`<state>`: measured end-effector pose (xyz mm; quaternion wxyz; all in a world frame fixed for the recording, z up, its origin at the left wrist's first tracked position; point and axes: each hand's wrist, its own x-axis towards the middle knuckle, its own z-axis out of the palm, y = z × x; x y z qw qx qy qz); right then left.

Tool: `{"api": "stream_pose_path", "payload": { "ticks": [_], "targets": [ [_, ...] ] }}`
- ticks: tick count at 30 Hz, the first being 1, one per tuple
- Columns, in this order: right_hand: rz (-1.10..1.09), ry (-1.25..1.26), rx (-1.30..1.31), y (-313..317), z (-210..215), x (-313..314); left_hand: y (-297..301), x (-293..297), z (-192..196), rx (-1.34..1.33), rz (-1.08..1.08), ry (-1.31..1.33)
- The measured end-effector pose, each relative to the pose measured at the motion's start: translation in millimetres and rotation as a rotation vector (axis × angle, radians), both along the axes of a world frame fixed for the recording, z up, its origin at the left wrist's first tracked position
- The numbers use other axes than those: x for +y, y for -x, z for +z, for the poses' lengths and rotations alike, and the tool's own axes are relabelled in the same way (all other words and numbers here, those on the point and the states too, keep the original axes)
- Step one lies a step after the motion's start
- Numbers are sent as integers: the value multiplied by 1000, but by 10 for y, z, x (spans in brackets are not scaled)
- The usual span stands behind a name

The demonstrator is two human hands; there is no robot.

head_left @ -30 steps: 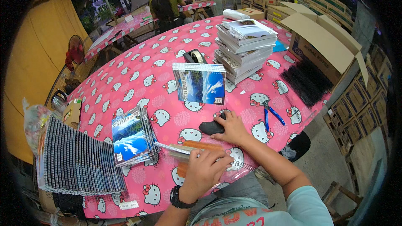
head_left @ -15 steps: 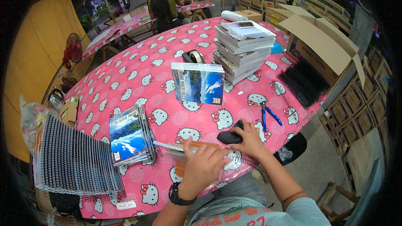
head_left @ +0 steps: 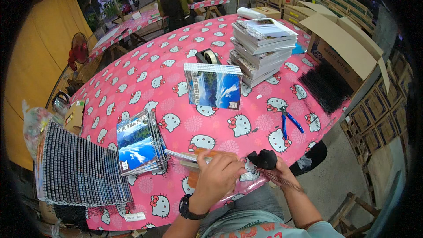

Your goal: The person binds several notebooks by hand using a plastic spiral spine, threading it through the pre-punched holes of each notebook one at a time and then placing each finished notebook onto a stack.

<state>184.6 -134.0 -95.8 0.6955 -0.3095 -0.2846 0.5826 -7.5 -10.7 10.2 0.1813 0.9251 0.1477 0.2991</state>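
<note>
At the near edge of a bench [head_left: 152,92], we see a notebook [head_left: 179,154], its white spiral edge jutting out to the left beneath a left hand [head_left: 218,172] laid over it. The undersides of those fingers are hidden, so we cannot tell how tightly that grip closes. The right hand [head_left: 284,174] has just carried a black piece [head_left: 263,158] off the tabletop toward the near edge, its grip now closed around the lower end; we take this to bring the work to the loose coil [head_left: 277,179] trailing across that wrist. The black piece looks soft and lumpy, matte as cloth, though we cannot name it. The coil is thin, dark and springy, and a flat orange board [head_left: 192,180], smooth and wood-like, shows under the notebook.

Just left lies a glossy, blue-covered pile [head_left: 136,143]; beyond it, a long row of bound notebooks [head_left: 83,167] presents a ribbed wall of wire. Farther up the slick pink cloth, we find a blue-covered stack [head_left: 213,88] before a tape dispenser [head_left: 205,56], and blue-handled cutters [head_left: 283,113] splayed open to the right. Past them, we note a bristly heap of black coils [head_left: 326,88] beside an open cardboard carton [head_left: 337,55].
</note>
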Motion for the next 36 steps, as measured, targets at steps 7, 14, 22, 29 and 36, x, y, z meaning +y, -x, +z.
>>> {"api": "stream_pose_path", "payload": {
  "ticks": [7, 14, 22, 29, 36],
  "targets": [
    [134, -79, 180, 44, 60, 131, 17, -17, -7, -31, 76, -91],
    [70, -133, 35, 24, 168, 324, 39, 33, -71, -1, 23, -22],
    [39, -105, -164, -63, 215, 389, 83, 3, -12, 27, 48, -54],
    [35, -226, -655, -88, 855, 304, 170, 106, -61, -46, 176, 42],
    [160, -271, -472, -93, 942, 433, 175, 115, -110, -101, 188, 73]
  ]
}}
